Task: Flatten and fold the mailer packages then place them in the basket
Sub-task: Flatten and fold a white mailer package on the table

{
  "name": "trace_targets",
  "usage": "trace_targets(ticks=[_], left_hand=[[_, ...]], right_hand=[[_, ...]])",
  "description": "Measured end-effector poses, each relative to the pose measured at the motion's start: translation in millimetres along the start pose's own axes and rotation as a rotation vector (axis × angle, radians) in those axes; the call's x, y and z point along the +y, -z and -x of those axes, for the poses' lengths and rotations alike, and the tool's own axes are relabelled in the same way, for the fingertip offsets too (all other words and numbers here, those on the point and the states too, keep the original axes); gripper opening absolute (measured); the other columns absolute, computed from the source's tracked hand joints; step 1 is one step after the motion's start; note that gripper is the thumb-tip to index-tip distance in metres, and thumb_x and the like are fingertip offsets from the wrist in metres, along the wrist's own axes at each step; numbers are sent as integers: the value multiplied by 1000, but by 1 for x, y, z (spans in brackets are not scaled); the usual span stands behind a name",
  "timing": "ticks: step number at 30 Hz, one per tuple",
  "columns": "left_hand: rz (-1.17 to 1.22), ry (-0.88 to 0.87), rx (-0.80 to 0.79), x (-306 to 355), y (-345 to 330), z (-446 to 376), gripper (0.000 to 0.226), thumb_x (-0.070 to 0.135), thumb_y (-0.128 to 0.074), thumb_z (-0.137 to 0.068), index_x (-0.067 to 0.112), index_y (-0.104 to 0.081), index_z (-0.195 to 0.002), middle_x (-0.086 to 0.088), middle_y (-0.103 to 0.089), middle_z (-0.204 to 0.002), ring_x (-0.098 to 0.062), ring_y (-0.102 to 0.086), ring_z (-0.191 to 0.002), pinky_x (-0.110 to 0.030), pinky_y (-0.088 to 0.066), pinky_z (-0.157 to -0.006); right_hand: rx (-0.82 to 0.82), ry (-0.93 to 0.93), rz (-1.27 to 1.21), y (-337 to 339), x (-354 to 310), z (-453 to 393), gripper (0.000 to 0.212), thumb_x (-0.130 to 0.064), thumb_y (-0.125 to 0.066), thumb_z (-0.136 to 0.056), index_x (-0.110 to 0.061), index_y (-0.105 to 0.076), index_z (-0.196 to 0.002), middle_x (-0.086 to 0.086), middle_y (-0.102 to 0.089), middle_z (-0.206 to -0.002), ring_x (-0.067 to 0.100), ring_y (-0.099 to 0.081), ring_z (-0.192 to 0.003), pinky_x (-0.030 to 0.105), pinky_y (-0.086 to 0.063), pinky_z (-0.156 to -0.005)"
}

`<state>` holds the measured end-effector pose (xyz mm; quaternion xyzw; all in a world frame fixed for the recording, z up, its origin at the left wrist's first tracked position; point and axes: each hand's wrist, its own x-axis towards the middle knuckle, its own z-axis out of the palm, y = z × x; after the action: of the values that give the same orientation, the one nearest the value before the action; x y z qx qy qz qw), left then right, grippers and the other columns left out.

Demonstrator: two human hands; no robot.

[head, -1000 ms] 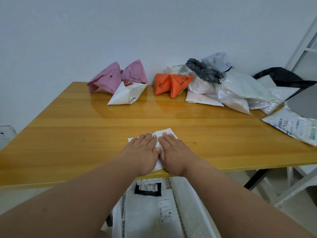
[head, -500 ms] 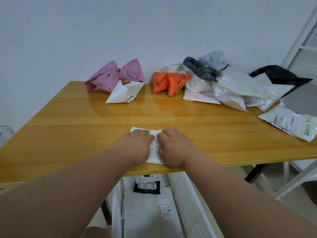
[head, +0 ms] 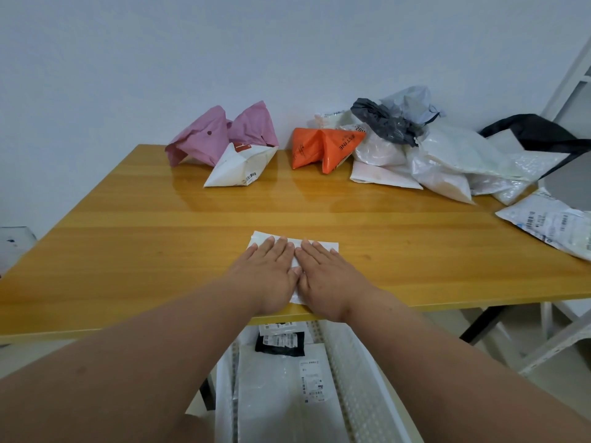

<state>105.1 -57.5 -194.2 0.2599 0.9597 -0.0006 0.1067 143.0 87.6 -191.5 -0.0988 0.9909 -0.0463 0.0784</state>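
Note:
A folded white mailer (head: 265,239) lies flat near the front edge of the wooden table (head: 128,251). My left hand (head: 267,276) and my right hand (head: 326,279) lie side by side on it, fingers straight, pressing it down and hiding most of it. Below the table edge stands a white basket (head: 358,372) holding flat white mailers and a black one (head: 281,343).
Along the table's back lie a pink mailer (head: 217,135), a crumpled white mailer (head: 240,166), an orange mailer (head: 323,145) and a heap of white, grey and black mailers (head: 431,155). A labelled white mailer (head: 550,225) sits at the right edge. A white shelf frame (head: 566,75) stands on the right.
Half a second ago my fingers were curled on the mailer; now both hands are flattened out over it with straight fingers. The mailer's far edge now lies square to the table.

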Motion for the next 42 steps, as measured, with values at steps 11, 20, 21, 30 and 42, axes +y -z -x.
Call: trace_targets(ticks=[11, 20, 21, 30, 42], left_hand=[[-3, -1, -12, 0, 0, -1, 59, 42, -6, -104, 17, 11, -155, 0, 17, -163, -17, 16, -149, -41, 6, -122], [-153, 28, 162, -8, 4, 6, 57, 49, -13, -103, 27, -7, -156, -1, -2, -164, -23, 0, -150, -42, -7, -120], [-206, 37, 222, -9, 6, 8, 53, 48, -19, -103, 31, -18, -154, -2, -11, -162, -25, -9, -147, -42, -14, -117], [43, -32, 63, -19, 4, 11, 54, 39, -17, -106, 24, -8, -157, -1, 3, -165, -19, 2, -151, -36, -6, -122], [-27, 59, -13, -21, 2, 2, 62, 48, -9, -102, 22, 13, -155, 2, 19, -162, -20, 16, -150, -41, 4, -122]], right_hand=[[-17, -18, -4, -3, -2, 0, 58, -37, -13, -105, -14, 1, -157, 3, 8, -165, 16, 10, -151, 38, 4, -123], [65, -112, 31, 11, -10, 1, 54, -46, -29, -100, -19, -39, -146, 3, -33, -153, 24, -27, -141, 42, -28, -112], [88, -131, 71, 16, -11, 3, 51, -51, -32, -98, -20, -49, -135, 3, -43, -141, 25, -36, -132, 42, -33, -103], [118, 9, 1, 10, -6, 0, 56, -40, -29, -103, -15, -25, -153, 5, -14, -163, 20, -13, -149, 38, -17, -120], [-13, -36, 60, 3, -9, -15, 61, -39, -14, -103, -15, 2, -157, 3, 11, -164, 15, 9, -151, 42, 2, -122]])
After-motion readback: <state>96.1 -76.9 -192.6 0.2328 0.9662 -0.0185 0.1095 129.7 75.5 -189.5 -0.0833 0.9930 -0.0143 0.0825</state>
